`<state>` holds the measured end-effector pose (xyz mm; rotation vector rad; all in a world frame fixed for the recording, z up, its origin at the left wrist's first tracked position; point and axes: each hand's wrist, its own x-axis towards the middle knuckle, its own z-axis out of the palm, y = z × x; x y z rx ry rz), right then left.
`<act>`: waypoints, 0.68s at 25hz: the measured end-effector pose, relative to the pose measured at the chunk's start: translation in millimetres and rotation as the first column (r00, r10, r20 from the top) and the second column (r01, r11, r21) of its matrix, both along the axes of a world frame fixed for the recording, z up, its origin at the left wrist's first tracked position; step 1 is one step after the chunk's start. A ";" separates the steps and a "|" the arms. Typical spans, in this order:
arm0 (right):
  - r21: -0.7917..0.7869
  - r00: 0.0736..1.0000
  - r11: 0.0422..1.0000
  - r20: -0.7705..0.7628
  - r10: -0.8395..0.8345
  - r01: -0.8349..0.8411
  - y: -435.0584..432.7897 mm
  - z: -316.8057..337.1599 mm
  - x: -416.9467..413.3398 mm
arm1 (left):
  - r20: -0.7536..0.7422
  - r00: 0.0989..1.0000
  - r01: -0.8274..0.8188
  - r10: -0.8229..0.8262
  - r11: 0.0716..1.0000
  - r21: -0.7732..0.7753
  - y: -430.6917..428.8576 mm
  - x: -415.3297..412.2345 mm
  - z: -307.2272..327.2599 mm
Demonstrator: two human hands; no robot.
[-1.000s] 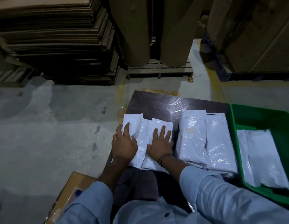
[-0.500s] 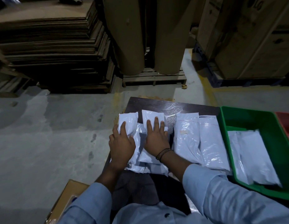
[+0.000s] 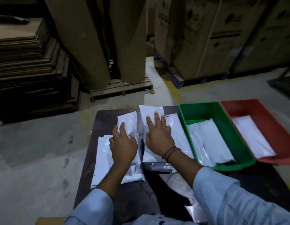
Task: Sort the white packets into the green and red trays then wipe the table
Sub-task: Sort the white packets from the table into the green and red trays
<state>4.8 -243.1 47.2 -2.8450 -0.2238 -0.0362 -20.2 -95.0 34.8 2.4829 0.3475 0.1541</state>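
Several white packets lie overlapping on the dark table. My left hand lies flat with straight fingers on a small white packet and on the larger packet under it. My right hand presses flat on another white packet at the table's far edge. To the right stands the green tray with white packets inside. Beyond it is the red tray, holding one white packet.
The table sits on a grey concrete floor. Stacked flat cardboard fills the left background, large brown rolls stand on a wooden pallet, and big cardboard boxes stand at the right. A brown box corner shows at the bottom left.
The view has swung right, bringing the red tray into sight. My right hand has slid its packet toward the table's far edge. My left hand stays flat on the left packets.
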 end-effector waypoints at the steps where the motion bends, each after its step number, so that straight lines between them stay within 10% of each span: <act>1: 0.004 1.000 1.000 0.003 -0.021 0.021 -17.3 1.0 -2.4 | 0.004 0.999 0.033 -0.033 0.999 -0.004 -12.3 1.5 2.2; 17: -0.184 0.970 0.956 -0.040 -0.240 0.229 -249.6 -23.6 -19.0 | -0.021 0.983 0.179 -0.180 0.983 -0.032 -155.0 10.5 15.6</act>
